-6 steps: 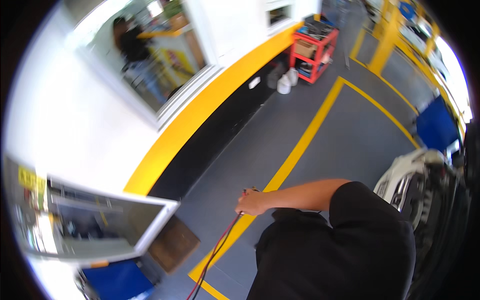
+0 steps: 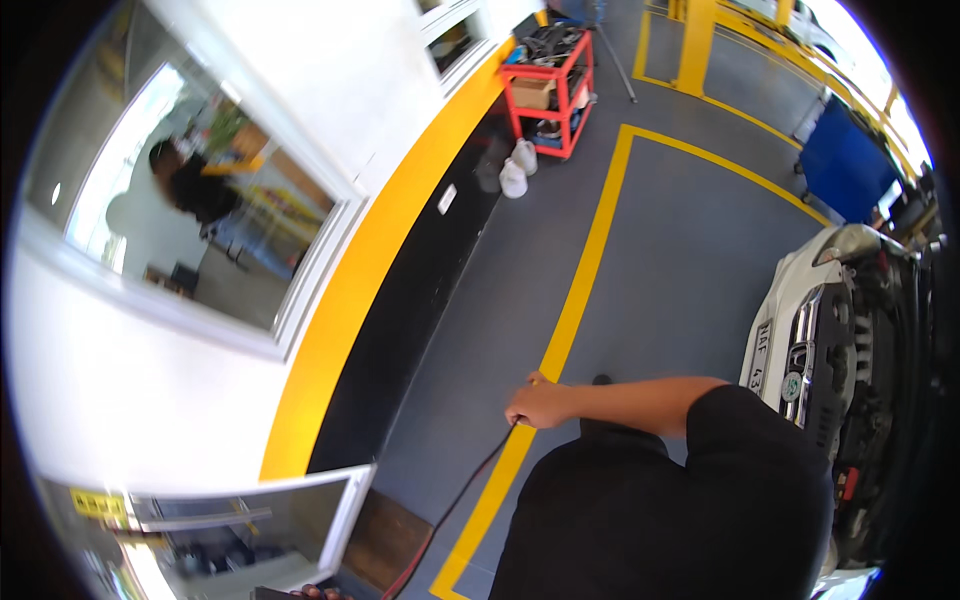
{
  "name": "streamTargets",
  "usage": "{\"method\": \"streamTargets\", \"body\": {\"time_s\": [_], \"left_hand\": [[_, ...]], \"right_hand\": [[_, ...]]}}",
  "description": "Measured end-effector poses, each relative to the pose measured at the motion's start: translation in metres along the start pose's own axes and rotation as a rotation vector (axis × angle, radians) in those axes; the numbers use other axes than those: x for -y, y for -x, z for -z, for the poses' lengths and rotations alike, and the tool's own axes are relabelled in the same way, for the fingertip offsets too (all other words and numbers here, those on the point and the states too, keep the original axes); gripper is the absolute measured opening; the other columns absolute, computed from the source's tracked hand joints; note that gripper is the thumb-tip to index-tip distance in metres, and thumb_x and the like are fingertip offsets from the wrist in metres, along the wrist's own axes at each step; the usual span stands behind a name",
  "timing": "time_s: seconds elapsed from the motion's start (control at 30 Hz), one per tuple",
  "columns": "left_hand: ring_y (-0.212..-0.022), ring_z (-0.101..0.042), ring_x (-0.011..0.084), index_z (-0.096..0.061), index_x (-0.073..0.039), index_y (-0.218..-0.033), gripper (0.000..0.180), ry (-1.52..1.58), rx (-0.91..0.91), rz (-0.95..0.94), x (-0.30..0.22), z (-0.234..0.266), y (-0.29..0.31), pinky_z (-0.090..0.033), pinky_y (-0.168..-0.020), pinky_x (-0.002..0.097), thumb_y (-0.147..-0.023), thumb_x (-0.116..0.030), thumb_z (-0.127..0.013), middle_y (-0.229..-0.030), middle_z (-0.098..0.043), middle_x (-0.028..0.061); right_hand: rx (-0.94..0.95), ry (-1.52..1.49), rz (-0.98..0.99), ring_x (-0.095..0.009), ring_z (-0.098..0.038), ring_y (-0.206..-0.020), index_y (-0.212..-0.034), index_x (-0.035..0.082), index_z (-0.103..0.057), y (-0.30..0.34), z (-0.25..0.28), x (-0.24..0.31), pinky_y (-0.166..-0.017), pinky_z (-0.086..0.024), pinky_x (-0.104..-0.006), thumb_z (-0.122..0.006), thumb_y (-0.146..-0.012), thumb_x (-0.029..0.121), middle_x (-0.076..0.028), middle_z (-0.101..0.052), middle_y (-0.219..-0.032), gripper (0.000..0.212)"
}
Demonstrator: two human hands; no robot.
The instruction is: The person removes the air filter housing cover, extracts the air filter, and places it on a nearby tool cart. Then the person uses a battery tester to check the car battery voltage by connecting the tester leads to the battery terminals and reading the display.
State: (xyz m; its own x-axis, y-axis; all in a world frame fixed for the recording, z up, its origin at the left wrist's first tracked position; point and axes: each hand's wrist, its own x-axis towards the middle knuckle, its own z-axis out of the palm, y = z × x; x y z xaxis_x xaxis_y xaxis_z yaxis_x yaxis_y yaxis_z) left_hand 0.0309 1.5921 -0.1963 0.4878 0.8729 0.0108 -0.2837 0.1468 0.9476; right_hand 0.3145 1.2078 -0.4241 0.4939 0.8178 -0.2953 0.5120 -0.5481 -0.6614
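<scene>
My right hand (image 2: 541, 402) is closed around a pair of thin cables (image 2: 470, 478), red and black, with the arm stretched out leftward over the yellow floor line. From the fist the cables hang down toward the lower edge, close to my left hand. Only a few curled fingers of my left hand (image 2: 322, 593) show at that edge, beside a dark straight-edged thing (image 2: 272, 594) that is mostly cut off. What sits at the cable ends inside my right fist is hidden.
At right stands a white car (image 2: 782, 310) with its engine bay exposed. A red tool cart (image 2: 540, 72) and white jugs (image 2: 513, 180) stand along the wall ahead. An open window pane (image 2: 350, 520) juts out at lower left, above a brown mat (image 2: 390, 540). A person (image 2: 200, 190) shows behind the glass.
The view has swung, bringing more of the car into sight at right. My right hand still grips the cables. Fingers of my left hand have come in at the lower edge.
</scene>
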Motion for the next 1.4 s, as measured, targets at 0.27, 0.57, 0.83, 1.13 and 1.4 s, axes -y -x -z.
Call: {"method": "streamTargets", "body": {"time_s": [0.27, 0.57, 0.83, 1.13, 1.4], "left_hand": [[-0.095, -0.071, 0.0226, -0.052, -0.005, -0.135, 0.068, 0.042, 1.021, 0.739, 0.176, -0.327, -0.001, -0.063, -0.077, 0.0377, -0.098, -0.061, -0.061, -0.106, -0.067, 0.0104], [-0.118, -0.059, 0.0145, -0.053, 0.003, -0.143, 0.058, -0.311, 1.718, 0.749, 0.354, -0.699, 0.073, -0.046, -0.103, 0.0315, -0.102, -0.036, -0.063, -0.129, -0.064, 0.0101], [-0.105, -0.062, 0.01, -0.058, 0.0, -0.136, 0.052, -0.41, 2.163, 1.034, 0.449, -0.967, 0.091, -0.051, -0.093, 0.0282, -0.104, -0.04, -0.062, -0.115, -0.066, 0.005], [-0.095, -0.067, 0.0086, -0.064, 0.002, -0.13, 0.05, -0.529, 2.063, 0.725, 0.557, -1.254, 0.111, -0.054, -0.085, 0.0261, -0.1, -0.038, -0.068, -0.107, -0.071, 0.0031], [-0.092, -0.066, 0.0126, -0.071, 0.001, -0.113, 0.044, -0.55, 1.668, 0.18, 0.694, -1.521, 0.037, -0.052, -0.082, 0.0303, -0.098, -0.04, -0.07, -0.101, -0.074, 0.0058]], "right_hand": [[0.018, -0.051, -0.352, -0.035, -0.069, -0.106, -0.114, 0.012, -0.069, 0.121, 0.182, -0.161, -0.092, -0.051, -0.0516, -0.056, -0.101, 0.028, -0.012, -0.073, -0.11, 0.024], [-0.225, -0.208, -0.152, -0.041, -0.07, -0.095, -0.099, 0.0, -0.071, 0.113, 0.395, -0.275, -0.082, -0.056, -0.0474, -0.068, -0.086, 0.01, -0.021, -0.074, -0.097, 0.016], [-0.507, -0.563, -0.515, -0.034, -0.072, -0.103, -0.11, 0.001, -0.07, 0.151, 0.533, -0.428, -0.09, -0.054, -0.0426, -0.07, -0.087, 0.009, -0.02, -0.074, -0.105, 0.025], [-1.42, -1.178, -0.762, -0.023, -0.071, -0.094, -0.117, 0.0, -0.069, 0.266, 0.553, -0.591, -0.091, -0.054, -0.0378, -0.062, -0.103, 0.021, -0.008, -0.074, -0.098, 0.026], [-1.435, -1.09, -1.23, -0.017, -0.068, -0.081, -0.107, -0.002, -0.07, 0.355, 0.586, -0.687, -0.079, -0.054, -0.0333, -0.061, -0.104, 0.02, -0.008, -0.071, -0.087, 0.025]]}}
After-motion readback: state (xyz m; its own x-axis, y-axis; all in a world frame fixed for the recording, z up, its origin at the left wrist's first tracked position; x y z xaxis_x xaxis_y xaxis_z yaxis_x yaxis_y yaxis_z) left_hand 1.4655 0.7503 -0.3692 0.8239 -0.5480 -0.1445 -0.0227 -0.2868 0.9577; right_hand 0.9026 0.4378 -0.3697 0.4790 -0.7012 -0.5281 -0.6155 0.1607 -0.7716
